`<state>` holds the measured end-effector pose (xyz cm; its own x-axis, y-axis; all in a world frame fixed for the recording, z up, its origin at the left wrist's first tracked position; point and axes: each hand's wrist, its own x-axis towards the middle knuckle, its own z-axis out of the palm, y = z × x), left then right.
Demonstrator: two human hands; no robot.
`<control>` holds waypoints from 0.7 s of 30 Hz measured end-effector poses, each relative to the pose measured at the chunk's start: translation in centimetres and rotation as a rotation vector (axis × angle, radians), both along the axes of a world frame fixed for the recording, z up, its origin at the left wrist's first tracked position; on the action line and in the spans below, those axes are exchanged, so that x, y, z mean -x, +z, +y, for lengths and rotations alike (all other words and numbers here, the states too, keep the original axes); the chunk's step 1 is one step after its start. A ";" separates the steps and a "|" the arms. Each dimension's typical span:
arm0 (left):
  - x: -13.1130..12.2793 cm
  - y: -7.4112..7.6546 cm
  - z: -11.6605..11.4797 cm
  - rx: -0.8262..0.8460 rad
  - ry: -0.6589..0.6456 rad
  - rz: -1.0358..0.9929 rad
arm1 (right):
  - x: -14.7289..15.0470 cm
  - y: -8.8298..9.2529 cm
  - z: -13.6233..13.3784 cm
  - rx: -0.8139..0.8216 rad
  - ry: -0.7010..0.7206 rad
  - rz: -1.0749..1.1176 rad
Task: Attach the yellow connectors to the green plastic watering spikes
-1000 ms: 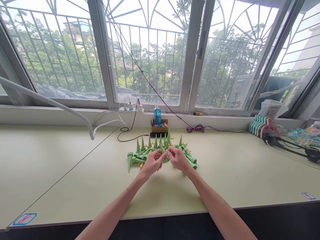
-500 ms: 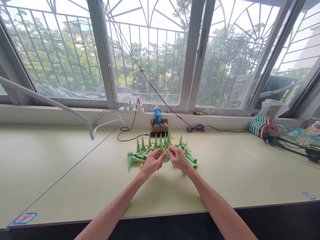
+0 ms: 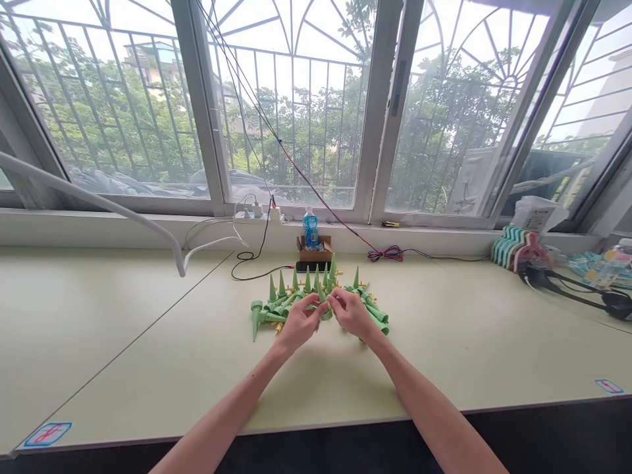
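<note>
Both hands meet over a pile of green plastic cones that look like plant watering spikes (image 3: pixel 276 316). My left hand (image 3: pixel 300 321) is closed, its thumb and fingers pinching a green watering spike (image 3: pixel 320 291) whose tip points up. Against the same spike, the fingertips of my right hand (image 3: pixel 351 314) are pressed together from the right. Whatever small part sits between the right fingertips is too small to make out. Several spikes stand upright behind the hands, and others lie on their sides left and right. Small yellow valve-like pieces (image 3: pixel 279 327) show among them.
Behind the pile are a phone (image 3: pixel 311 266) and a cardboard box (image 3: pixel 315 252) with a blue-labelled bottle (image 3: pixel 311 229). Cables (image 3: pixel 388 253) run along the window side of the table (image 3: pixel 148 368). Hangers (image 3: pixel 513 249) and a black headset (image 3: pixel 567 286) lie far right.
Almost nothing differs. Both hands stay at the same spike, with only a tiny shift of the fingers and a slight shift of the view.
</note>
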<state>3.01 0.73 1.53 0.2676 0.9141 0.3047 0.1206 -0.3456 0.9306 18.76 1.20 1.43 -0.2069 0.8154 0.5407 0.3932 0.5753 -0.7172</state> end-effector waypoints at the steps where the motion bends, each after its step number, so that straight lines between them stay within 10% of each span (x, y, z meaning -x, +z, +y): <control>1: 0.0 0.0 0.0 0.001 0.003 -0.003 | 0.0 0.0 0.0 0.003 0.005 0.000; 21: -0.2 0.0 0.1 -0.022 0.050 -0.058 | 0.4 -0.3 0.0 0.097 0.061 0.087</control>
